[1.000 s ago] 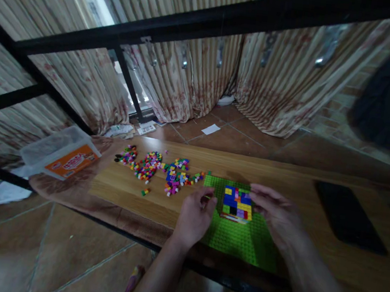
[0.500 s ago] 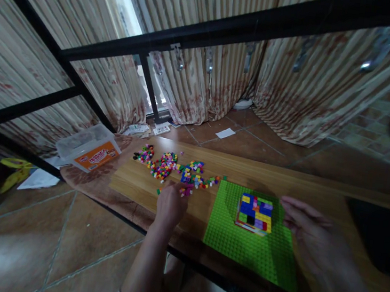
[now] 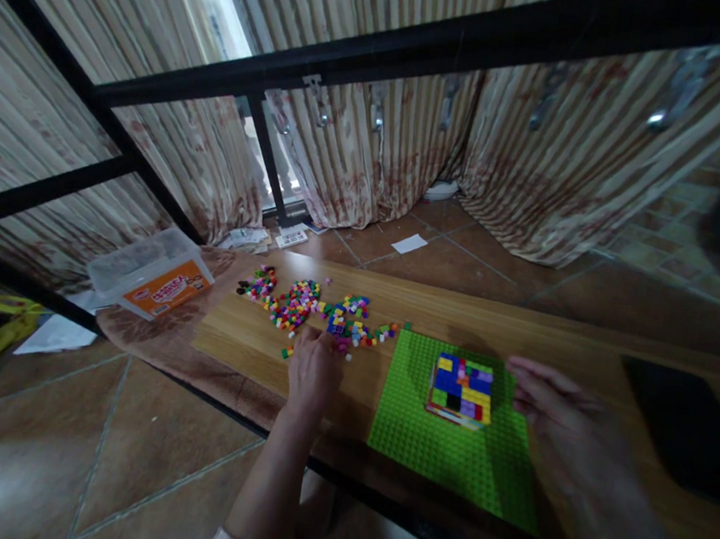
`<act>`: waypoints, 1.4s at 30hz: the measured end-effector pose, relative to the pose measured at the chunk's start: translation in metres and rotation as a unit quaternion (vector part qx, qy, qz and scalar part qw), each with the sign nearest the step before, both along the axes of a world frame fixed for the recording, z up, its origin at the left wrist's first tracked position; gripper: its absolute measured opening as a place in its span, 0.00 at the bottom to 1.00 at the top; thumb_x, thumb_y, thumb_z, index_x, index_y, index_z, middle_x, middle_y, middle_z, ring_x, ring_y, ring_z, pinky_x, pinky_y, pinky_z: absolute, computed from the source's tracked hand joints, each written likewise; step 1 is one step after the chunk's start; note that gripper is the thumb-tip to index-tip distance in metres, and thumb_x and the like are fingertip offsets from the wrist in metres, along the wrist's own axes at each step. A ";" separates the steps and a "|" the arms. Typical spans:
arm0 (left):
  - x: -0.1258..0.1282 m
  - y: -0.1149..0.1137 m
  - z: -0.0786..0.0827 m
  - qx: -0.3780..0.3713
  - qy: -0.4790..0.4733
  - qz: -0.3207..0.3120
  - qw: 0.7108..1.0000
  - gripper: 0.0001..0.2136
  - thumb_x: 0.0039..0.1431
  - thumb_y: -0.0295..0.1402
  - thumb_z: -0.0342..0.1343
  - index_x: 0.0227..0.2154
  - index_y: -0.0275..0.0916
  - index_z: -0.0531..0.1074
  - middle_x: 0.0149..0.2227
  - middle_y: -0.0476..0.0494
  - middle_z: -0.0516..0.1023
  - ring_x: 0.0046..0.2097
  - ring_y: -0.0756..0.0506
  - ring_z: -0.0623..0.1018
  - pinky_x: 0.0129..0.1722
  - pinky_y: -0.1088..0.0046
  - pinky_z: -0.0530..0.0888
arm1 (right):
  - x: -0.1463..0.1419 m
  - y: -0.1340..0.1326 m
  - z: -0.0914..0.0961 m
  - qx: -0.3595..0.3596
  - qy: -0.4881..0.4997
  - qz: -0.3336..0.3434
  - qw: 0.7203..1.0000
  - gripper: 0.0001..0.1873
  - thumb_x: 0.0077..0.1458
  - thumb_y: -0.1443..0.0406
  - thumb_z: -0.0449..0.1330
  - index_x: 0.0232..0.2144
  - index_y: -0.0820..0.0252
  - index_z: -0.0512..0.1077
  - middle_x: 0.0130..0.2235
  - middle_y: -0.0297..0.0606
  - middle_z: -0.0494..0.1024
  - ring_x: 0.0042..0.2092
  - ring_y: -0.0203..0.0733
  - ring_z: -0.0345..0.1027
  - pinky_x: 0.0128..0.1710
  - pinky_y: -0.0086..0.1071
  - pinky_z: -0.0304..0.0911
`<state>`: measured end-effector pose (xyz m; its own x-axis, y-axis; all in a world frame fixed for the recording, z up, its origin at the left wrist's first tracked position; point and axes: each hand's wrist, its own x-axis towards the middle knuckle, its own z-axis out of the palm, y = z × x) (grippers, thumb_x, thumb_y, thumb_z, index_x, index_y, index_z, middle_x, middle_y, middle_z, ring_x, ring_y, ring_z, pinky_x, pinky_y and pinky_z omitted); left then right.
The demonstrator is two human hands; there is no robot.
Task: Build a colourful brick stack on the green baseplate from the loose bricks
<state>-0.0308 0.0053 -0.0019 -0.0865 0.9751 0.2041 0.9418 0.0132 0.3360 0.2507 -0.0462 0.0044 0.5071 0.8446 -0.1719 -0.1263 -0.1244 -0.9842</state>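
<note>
1. My left hand (image 3: pixel 314 371) reaches down at the near edge of the loose pile of small multicoloured plastic bricks (image 3: pixel 298 304), its fingers bent; the fingertips are hidden, so I cannot tell whether they pinch a brick.
2. My right hand (image 3: pixel 553 407) hangs over the right side of the square bright-green studded plastic baseplate (image 3: pixel 402 432), thumb and fingers drawn near each other; I cannot tell whether anything sits between them.
3. The low, boxy block of blue, yellow, red, purple and black plastic bricks (image 3: pixel 462 389) stands on the baseplate, between my two hands, just left of my right fingertips and apart from them.
4. The baseplate lies on the light-brown wooden counter (image 3: pixel 233 337), with the loose pile to its left and a flat black rectangular slab (image 3: pixel 686 423) to its right.
5. Beyond the pile, at the far left, the clear plastic box with an orange label (image 3: pixel 153 275) rests on a brown patterned cloth (image 3: pixel 135 336); I cannot make out its contents.
</note>
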 end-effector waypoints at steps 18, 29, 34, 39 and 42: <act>0.082 -0.046 0.030 -0.043 -0.460 -0.263 0.847 0.06 0.59 0.31 0.55 0.37 0.39 0.75 0.36 0.46 0.79 0.39 0.48 0.77 0.42 0.73 0.73 | -0.022 -0.015 0.023 0.084 -0.080 0.191 0.975 0.12 0.49 0.55 0.64 0.34 0.53 0.79 0.32 0.35 0.80 0.33 0.38 0.71 0.33 0.30 0.65; 0.092 -0.047 0.029 0.033 -0.394 -0.321 0.861 0.06 0.59 0.26 0.54 0.35 0.40 0.75 0.35 0.47 0.77 0.39 0.50 0.76 0.41 0.75 0.72 | -0.022 -0.022 0.020 0.106 -0.167 0.238 0.951 0.11 0.51 0.57 0.64 0.36 0.55 0.77 0.35 0.34 0.79 0.37 0.40 0.72 0.38 0.32 0.67; 0.095 -0.048 0.028 0.049 -0.382 -0.335 0.860 0.07 0.59 0.25 0.54 0.36 0.41 0.75 0.35 0.47 0.77 0.39 0.50 0.76 0.41 0.75 0.72 | -0.019 -0.022 0.022 0.120 -0.257 0.240 0.928 0.09 0.54 0.58 0.62 0.36 0.54 0.76 0.33 0.34 0.77 0.35 0.38 0.69 0.37 0.31 0.64; 0.096 -0.047 0.025 0.061 -0.368 -0.317 0.872 0.08 0.59 0.24 0.53 0.39 0.41 0.74 0.38 0.47 0.77 0.42 0.50 0.76 0.43 0.75 0.72 | -0.014 -0.023 0.020 0.115 -0.312 0.222 0.916 0.09 0.55 0.58 0.60 0.34 0.54 0.76 0.31 0.33 0.76 0.32 0.37 0.67 0.33 0.30 0.62; 0.094 -0.044 0.020 0.067 -0.359 -0.263 0.893 0.09 0.58 0.24 0.53 0.40 0.40 0.73 0.40 0.46 0.77 0.43 0.49 0.76 0.45 0.72 0.73 | -0.007 -0.022 0.014 0.096 -0.345 0.174 0.917 0.10 0.55 0.57 0.59 0.34 0.54 0.76 0.31 0.33 0.76 0.29 0.36 0.67 0.31 0.30 0.61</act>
